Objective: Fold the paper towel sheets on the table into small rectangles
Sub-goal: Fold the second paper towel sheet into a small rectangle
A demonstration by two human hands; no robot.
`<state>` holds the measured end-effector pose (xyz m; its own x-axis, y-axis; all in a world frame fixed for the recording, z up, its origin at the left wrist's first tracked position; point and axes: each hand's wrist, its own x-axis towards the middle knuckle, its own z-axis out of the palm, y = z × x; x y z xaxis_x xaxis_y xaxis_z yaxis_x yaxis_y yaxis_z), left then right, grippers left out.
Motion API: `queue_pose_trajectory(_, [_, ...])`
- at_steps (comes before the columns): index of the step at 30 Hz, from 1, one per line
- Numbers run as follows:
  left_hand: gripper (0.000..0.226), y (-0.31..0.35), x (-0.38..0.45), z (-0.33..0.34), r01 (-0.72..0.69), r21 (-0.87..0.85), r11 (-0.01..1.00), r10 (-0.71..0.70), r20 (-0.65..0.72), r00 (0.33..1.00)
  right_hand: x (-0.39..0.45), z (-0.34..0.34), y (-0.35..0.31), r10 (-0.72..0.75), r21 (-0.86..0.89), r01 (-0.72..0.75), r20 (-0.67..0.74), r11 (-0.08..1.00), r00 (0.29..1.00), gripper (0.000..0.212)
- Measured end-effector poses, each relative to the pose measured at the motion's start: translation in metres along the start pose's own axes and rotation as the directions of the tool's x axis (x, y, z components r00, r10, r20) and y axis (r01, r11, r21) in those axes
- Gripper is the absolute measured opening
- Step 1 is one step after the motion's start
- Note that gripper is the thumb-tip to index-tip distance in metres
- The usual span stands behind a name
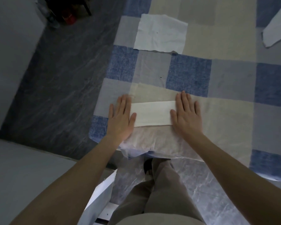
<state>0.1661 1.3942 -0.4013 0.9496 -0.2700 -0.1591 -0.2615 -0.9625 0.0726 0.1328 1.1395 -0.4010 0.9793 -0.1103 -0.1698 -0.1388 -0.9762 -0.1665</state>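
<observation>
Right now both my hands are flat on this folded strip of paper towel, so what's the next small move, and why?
Probably lift one short end and fold it across to the other. The folded paper towel strip is still a long band, not a small rectangle, and the left hand and right hand each press flat on an end, so either can lift its end. The unfolded sheet further back can wait.
</observation>
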Motion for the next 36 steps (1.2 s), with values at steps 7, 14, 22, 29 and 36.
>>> queue_pose_trajectory(7, [0.061, 0.067, 0.002, -0.014, -0.208, -0.165, 0.964, 0.19, -0.115, 0.975, 0.0, 0.0, 0.001, -0.009, 0.01, 0.009, -0.003, 1.0, 1.0, 0.066])
queue_pose_trajectory(14, [0.06, 0.106, 0.02, -0.008, -0.286, -0.157, 0.945, 0.298, 0.055, 0.953, 0.0, -0.002, 0.0, -0.01, 0.014, 0.01, -0.001, 1.0, 1.0, 0.065])
queue_pose_trajectory(22, [0.056, 0.057, 0.007, 0.0, -0.257, -0.062, 0.965, 0.26, 0.047, 0.965, 0.001, -0.001, 0.002, -0.012, 0.011, 0.012, 0.0, 1.0, 1.0, 0.067])
queue_pose_trajectory(29, [0.062, 0.035, -0.003, 0.003, -0.137, -0.025, 0.99, 0.138, 0.057, 0.989, -0.001, -0.004, 0.003, -0.02, 0.023, 0.02, 0.018, 1.0, 1.0, 0.063])
queue_pose_trajectory(36, [0.074, 0.034, -0.01, 0.005, -0.048, -0.036, 0.998, 0.049, 0.031, 0.998, -0.002, -0.005, 0.002, -0.015, 0.024, 0.014, 0.028, 1.0, 1.0, 0.065])
